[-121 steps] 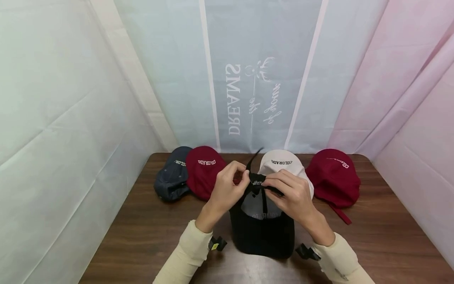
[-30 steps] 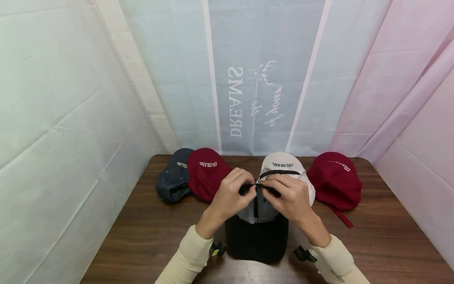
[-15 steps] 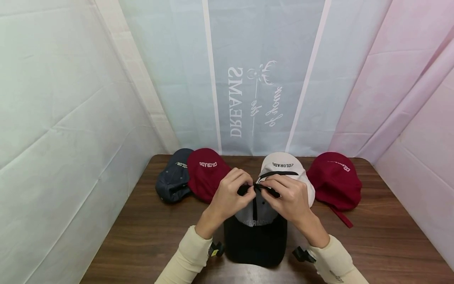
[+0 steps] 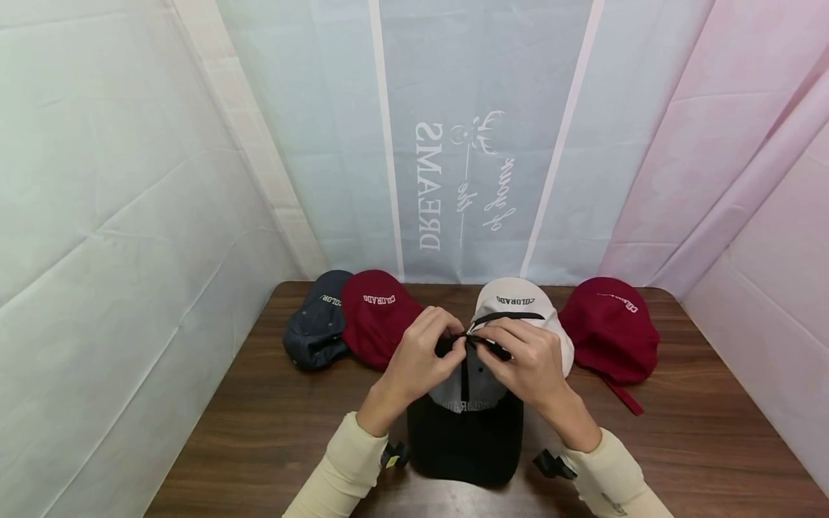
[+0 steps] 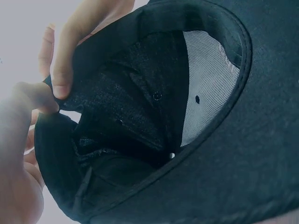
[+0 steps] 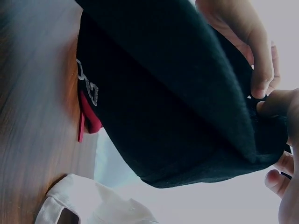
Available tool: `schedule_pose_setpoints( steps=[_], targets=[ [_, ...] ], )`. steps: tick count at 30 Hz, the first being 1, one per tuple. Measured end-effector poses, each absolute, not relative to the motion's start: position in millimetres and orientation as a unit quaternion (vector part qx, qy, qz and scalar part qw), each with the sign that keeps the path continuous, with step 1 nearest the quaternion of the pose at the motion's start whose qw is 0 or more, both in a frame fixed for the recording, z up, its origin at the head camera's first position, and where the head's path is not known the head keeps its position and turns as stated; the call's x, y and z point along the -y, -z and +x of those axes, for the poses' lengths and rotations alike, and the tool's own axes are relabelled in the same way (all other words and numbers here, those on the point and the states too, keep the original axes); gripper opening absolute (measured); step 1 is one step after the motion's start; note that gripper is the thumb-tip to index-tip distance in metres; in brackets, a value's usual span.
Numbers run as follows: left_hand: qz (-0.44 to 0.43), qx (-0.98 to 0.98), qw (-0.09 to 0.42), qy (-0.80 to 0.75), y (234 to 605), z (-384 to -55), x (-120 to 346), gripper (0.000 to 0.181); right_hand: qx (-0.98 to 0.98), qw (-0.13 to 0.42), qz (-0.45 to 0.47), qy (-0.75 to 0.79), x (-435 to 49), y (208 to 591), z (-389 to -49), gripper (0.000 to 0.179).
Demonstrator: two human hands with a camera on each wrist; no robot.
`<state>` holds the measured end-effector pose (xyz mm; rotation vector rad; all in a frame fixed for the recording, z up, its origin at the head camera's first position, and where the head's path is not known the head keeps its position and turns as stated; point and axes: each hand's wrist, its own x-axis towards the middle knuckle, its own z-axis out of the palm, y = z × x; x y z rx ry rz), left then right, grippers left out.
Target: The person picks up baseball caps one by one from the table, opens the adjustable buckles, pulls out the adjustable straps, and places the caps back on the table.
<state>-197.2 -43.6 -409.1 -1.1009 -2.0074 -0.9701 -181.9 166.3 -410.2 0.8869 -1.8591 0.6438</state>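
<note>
A black baseball cap point(image 4: 465, 446) is held up over the table, its brim toward the person. My left hand point(image 4: 421, 352) pinches the cap's back band from the left. From the right, my right hand point(image 4: 527, 352) pinches the same band, with both sets of fingertips meeting at a small buckle. A loose black strap end point(image 4: 509, 315) sticks out to the right above the right hand. The left wrist view looks into the cap, showing its dark sweatband point(image 5: 51, 158) and a pale mesh-like panel point(image 5: 208, 79). Fingers hide most of the buckle.
Behind the hands, a navy cap point(image 4: 316, 331), a red cap point(image 4: 378, 316), a white cap point(image 4: 505, 291) and another red cap point(image 4: 609, 331) with a dangling strap line the back of the wooden table point(image 4: 706, 432). Fabric walls point(image 4: 324, 144) enclose it.
Four seconds ago the strap end rose by the left hand; now it points right above the right hand. Over the last second the cap has shifted slightly left while both hands stay nearly still.
</note>
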Motion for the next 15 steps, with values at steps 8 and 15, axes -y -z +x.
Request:
schedule_pose_setpoints(
  steps=[8, 15],
  targets=[
    [-0.427, 0.761, 0.33, 0.359, 410.1, -199.2, 44.0, 0.015, 0.76, 0.477, 0.355, -0.262, -165.0, 412.7, -181.5, 0.012],
    [-0.423, 0.762, 0.333, 0.36, 409.3, -200.0, 46.0, 0.018, 0.766, 0.48, 0.339, -0.259, -164.5, 411.8, -182.4, 0.013]
  ],
)
